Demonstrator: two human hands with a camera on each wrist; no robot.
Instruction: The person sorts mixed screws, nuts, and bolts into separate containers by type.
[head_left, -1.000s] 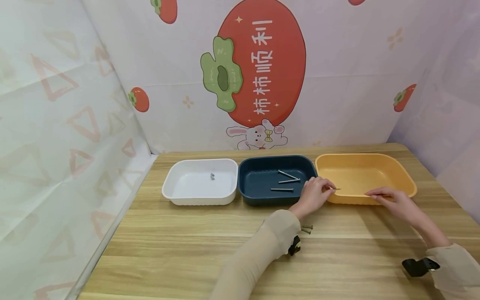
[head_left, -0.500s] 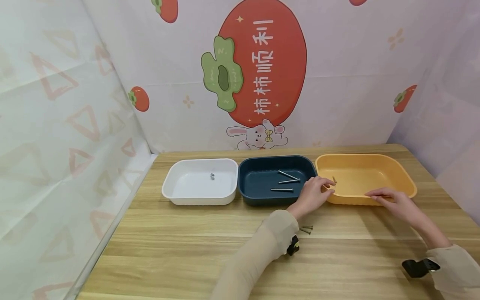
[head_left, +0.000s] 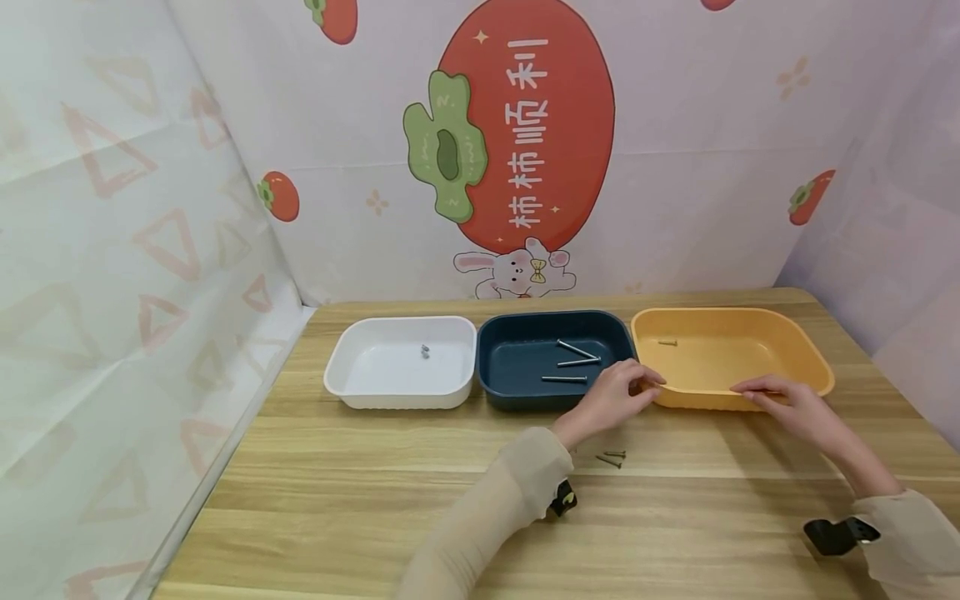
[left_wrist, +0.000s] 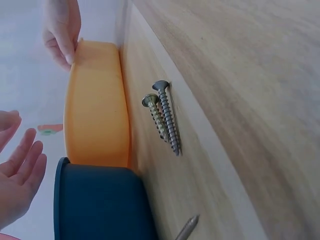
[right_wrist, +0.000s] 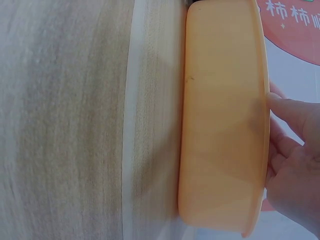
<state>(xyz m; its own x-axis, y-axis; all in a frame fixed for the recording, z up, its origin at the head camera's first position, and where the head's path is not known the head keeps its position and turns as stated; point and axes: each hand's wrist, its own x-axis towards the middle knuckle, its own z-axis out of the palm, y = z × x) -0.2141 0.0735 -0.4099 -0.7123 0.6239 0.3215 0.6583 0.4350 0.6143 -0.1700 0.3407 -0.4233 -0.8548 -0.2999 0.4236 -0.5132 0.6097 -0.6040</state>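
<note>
A small, brass-toned screw lies in the left part of the smooth, round-cornered orange tray. The left hand, empty, fingers loosely parted, is by its near-left corner; the right hand pinches its near rim.

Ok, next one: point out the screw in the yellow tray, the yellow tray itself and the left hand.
Screw (head_left: 667,342): head view, middle of its shank.
Yellow tray (right_wrist: 222,117): right wrist view, its outer wall.
Left hand (head_left: 611,395): head view, back of the hand.
</note>
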